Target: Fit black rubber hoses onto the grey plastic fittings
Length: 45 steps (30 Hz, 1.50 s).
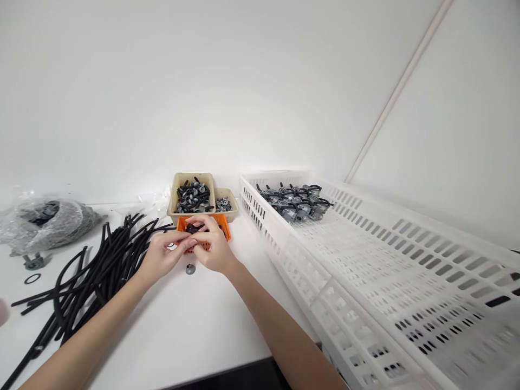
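Observation:
My left hand point(163, 254) and my right hand point(214, 248) meet in front of the orange basket point(227, 229), fingertips pinched together. Whatever sits between the fingers is too small or covered to make out. Behind the fingers, small black parts point(196, 228) lie in the basket, partly hidden by my right hand. Just below the hands, a small grey round fitting point(190, 268) rests on the white table point(182, 325). Left of my left hand spreads a loose heap of black hoses point(105, 265).
Behind the basket, a beige bin point(175, 201) holds black and grey parts; a smaller beige bin point(233, 205) holds metal pieces. A long white crate point(284, 244) at right contains grey assemblies point(298, 203). At left are a plastic bag of parts point(52, 222), a grey fitting point(33, 262) and a black ring point(32, 278).

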Tool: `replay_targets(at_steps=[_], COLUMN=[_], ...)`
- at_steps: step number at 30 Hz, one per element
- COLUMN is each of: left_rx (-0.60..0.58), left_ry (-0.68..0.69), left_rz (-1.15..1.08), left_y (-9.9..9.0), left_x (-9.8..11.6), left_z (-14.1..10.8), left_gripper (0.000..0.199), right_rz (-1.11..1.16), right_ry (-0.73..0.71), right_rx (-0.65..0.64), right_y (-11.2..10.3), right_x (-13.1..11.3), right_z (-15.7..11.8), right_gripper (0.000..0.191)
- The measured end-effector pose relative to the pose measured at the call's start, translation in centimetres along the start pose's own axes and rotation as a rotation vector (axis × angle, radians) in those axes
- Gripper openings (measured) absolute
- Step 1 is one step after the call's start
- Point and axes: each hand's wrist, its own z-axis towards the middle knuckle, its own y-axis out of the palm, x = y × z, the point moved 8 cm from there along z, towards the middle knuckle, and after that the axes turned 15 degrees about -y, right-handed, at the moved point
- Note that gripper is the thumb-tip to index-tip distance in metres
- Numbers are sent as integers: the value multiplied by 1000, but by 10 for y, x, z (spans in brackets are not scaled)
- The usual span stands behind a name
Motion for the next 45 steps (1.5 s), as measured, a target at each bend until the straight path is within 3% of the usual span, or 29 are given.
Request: replay_targets(at_steps=[11, 25, 28, 33, 40, 45], left_rx=[-254, -432, -390, -184, -247, -164], left_ry=[-96, -183, -205, -218, -306, -279], left_rz=[-83, -194, -184, -74, -207, -125], left_y=[16, 22, 19, 3, 8, 7], left_x=[0, -3, -7, -19, -27, -28], left_z=[4, 4, 6, 11, 10, 10], left_gripper=[34, 38, 35, 30, 26, 35], right_rz=[41, 438, 450, 274, 122, 61], right_ry=[11, 193, 188, 296, 139, 63], right_rx=[-52, -16, -17, -93, -214, -274], right_y=[-6, -8, -6, -1, 5, 7], right_x=[9, 24, 24, 26, 12, 5], right_z=[4, -1, -1, -5, -3, -1], right_gripper=[36, 40, 42, 37, 42, 38])
